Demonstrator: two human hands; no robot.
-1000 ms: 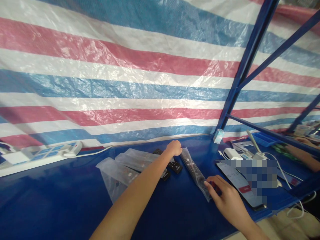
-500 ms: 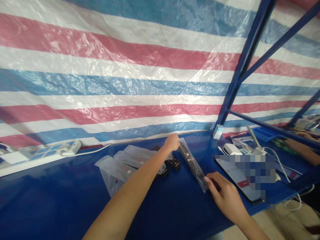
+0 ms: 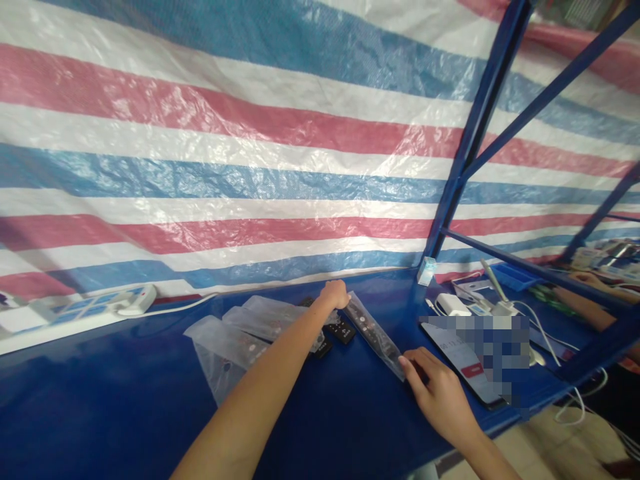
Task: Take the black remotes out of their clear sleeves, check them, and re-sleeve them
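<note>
A black remote control (image 3: 371, 332) in a clear plastic bag lies slantwise on the blue table. My left hand (image 3: 336, 295) is closed at the far end of that bag, its fingertips mostly hidden from me. At the near end, my right hand (image 3: 440, 390) pinches the bag's edge between thumb and fingers. Left of it, partly under my left forearm, are bare black remote controls (image 3: 341, 331) and several more clear bags (image 3: 225, 340), with remotes showing inside some.
A power strip (image 3: 100, 307) with a white cable runs along the back left. On the right are a phone-like tablet (image 3: 457, 353), a white charger (image 3: 453, 305), a small box (image 3: 427, 271), a blue tray (image 3: 515, 275) and a blue metal frame (image 3: 457, 173). Another person's arm (image 3: 585, 307) shows beyond.
The view has shifted slightly, so the table items appear a little further left. Both hands stay at the two ends of the bagged remote control.
</note>
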